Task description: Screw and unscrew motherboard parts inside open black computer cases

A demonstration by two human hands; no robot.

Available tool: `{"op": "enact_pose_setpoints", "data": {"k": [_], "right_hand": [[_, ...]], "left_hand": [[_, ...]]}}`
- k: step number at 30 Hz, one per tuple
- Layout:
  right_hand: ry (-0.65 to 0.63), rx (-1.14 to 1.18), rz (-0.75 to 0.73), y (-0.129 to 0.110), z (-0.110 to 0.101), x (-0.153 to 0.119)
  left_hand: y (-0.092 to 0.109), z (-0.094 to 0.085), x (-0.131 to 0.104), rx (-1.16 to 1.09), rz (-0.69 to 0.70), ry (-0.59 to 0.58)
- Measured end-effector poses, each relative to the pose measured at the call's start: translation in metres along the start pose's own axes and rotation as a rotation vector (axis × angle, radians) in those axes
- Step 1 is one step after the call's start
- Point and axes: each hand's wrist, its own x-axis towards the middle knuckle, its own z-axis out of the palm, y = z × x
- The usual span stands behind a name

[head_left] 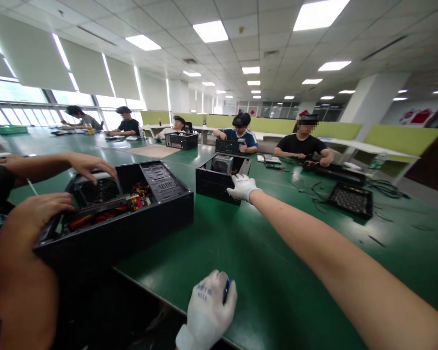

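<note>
My left hand (209,306), in a white work glove, is closed around a small dark blue object (227,290) above the green table's front edge. Most of that object is hidden in the fist, so its kind cannot be made out. My right hand (244,187), gloved too, reaches far forward and grips the near right corner of a black computer case (215,187). The case lies open side up, with a grey metal power supply (222,164) and some wires inside.
At left, a co-worker's bare hands (51,209) work in a larger open computer case (160,206). A black perforated tray (350,199) and loose cables (387,188) lie at right. Several people sit along the far side of the green table (277,272).
</note>
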Motion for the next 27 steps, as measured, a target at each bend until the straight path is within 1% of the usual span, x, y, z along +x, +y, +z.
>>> {"op": "enact_pose_setpoints", "data": {"k": [4,8,11,14,17,20,24,27], "right_hand": [[-0.04,-0.012,-0.006,0.0,0.006,0.021],[-0.074,-0.03,0.025,0.001,0.003,0.031],[-0.089,-0.048,0.028,0.0,-0.003,0.029],[-0.08,-0.065,0.015,-0.001,-0.009,0.014],[-0.039,-0.07,-0.022,0.0,-0.016,-0.015],[-0.007,-0.063,-0.072,0.005,-0.026,-0.055],[0.008,-0.051,-0.147,0.016,-0.045,-0.123],[0.037,-0.045,-0.201,0.025,-0.061,-0.183]], "left_hand": [[0.001,-0.001,0.0,0.004,0.0,0.031],[0.001,0.0,0.002,0.002,0.01,0.078],[0.0,0.002,0.002,-0.008,-0.008,0.071],[-0.001,0.002,0.001,-0.019,-0.036,0.037],[-0.003,0.002,-0.001,-0.022,-0.034,0.016],[-0.004,0.001,-0.001,-0.027,-0.029,0.016],[-0.005,-0.002,0.001,-0.008,-0.035,0.028],[-0.005,-0.005,0.001,0.016,0.015,0.106]]}}
